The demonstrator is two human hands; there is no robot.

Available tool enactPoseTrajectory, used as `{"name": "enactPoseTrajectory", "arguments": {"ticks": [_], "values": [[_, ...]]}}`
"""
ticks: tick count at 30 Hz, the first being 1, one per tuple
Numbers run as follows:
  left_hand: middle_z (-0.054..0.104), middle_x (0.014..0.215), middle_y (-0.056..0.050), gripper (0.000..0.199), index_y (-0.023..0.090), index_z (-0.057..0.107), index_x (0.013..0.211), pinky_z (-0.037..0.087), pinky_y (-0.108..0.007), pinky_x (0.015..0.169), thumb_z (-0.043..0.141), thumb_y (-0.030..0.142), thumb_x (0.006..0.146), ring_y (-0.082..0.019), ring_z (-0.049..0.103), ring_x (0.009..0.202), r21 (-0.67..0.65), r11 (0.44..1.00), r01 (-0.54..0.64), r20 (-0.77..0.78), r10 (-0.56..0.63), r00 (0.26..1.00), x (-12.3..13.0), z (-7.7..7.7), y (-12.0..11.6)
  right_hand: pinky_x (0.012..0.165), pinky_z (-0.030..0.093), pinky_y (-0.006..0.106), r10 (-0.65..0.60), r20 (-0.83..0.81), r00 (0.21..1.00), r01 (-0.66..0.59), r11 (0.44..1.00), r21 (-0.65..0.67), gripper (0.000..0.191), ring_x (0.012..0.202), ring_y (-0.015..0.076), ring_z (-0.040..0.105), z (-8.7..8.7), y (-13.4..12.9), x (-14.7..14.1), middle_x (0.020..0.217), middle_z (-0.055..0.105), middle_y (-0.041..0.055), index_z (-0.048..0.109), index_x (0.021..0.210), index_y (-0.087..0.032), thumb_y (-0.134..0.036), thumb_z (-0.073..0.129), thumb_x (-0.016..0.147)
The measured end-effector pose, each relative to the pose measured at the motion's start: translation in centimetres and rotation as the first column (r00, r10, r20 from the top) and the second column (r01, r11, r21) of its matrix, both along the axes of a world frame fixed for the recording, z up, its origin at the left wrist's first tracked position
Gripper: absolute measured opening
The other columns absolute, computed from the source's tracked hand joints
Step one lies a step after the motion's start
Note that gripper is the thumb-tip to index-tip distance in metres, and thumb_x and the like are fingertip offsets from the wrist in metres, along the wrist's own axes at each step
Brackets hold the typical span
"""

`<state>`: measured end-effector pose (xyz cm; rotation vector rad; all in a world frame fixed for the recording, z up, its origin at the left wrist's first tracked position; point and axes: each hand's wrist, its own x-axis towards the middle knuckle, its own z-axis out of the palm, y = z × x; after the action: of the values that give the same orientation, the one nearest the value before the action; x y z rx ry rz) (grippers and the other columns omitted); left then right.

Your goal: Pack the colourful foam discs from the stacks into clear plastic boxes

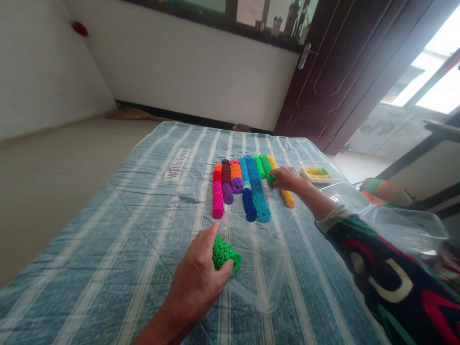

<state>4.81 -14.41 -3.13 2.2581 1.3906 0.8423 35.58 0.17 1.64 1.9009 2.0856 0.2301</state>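
Observation:
My left hand is closed around a stack of green notched plastic discs, above a clear plastic container or lid lying on the cloth. Farther off, my right hand has its fingers closed at the near end of a dark green disc row, on green discs. Beside it runs a yellow disc row, partly hidden under the hand. To the left lie more rows: bright green, blue, navy, orange, brown and pink.
Along the right side of the striped cloth stands a clear box with yellow and green discs. Nearer are more clear plastic containers, partly behind my right sleeve. A dark red door and a pale wall are beyond.

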Motion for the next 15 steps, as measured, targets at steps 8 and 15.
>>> {"name": "enactPoseTrajectory", "arguments": {"ticks": [8,15], "values": [[0.061,0.124,-0.016,0.063,0.01,0.045,0.134,0.05,-0.047,0.099,0.057,0.027,0.074,-0.03,0.06,0.114,0.009,1.0,0.002,0.003,-0.002,1.0,0.08,0.02,0.0,0.068,0.04,0.028,0.077,0.011,0.997,-0.077,0.996,0.037,0.029,0.1,0.0253,0.062,0.55,-0.36,0.1,0.113,0.065,0.0102,0.066,0.111,-0.021,-0.025,0.06,0.082],[0.061,0.125,-0.015,0.063,0.012,0.045,0.134,0.049,-0.047,0.1,0.056,0.027,0.074,-0.029,0.059,0.115,-0.025,1.0,0.001,0.027,0.0,1.0,-0.01,0.11,0.07,0.067,0.038,0.026,0.12,-0.013,0.993,-0.12,0.993,-0.001,0.025,0.096,0.0218,0.062,0.43,-0.3,-0.27,0.107,0.068,0.0084,0.067,0.104,-0.019,-0.015,0.055,0.083]]}}
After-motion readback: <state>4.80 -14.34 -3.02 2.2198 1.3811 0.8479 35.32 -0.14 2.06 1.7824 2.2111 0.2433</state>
